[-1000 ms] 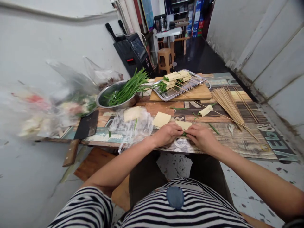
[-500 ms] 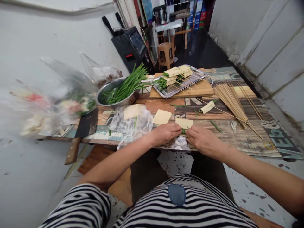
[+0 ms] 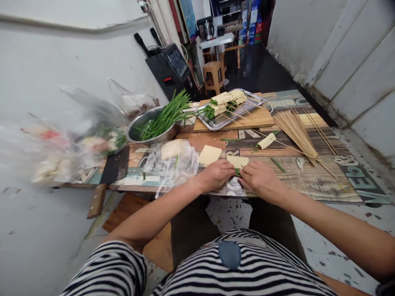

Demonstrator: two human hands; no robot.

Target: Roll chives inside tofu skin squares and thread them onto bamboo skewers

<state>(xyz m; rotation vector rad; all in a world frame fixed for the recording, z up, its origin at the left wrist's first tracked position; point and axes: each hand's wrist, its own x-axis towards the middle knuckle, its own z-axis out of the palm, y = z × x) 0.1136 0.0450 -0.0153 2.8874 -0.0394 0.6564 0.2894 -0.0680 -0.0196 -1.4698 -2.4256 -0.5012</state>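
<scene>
At the table's near edge, my left hand (image 3: 217, 172) and my right hand (image 3: 259, 179) close their fingers on the two ends of a pale yellow sheet (image 3: 237, 161) with green stalks at its near side. Another flat sheet (image 3: 210, 155) lies just left of it. Beyond my right hand, a rolled sheet (image 3: 266, 141) sits on a thin skewer. More skewered rolls (image 3: 222, 98) with green filling rest on a metal tray (image 3: 216, 126). Long green stalks (image 3: 166, 117) stick out of a metal bowl (image 3: 132, 137).
The tray stands on a wooden board (image 3: 262, 119). Many bare skewers (image 3: 298, 133) lie at the right. At the left are a cleaver (image 3: 114, 166), a plastic bag with sheets (image 3: 171, 150) and bags of food (image 3: 49, 160). Loose green pieces lie about.
The camera view has shifted slightly, moving the table items a little. Both hands stay at the same sheet, with only a slight change in the fingers.
</scene>
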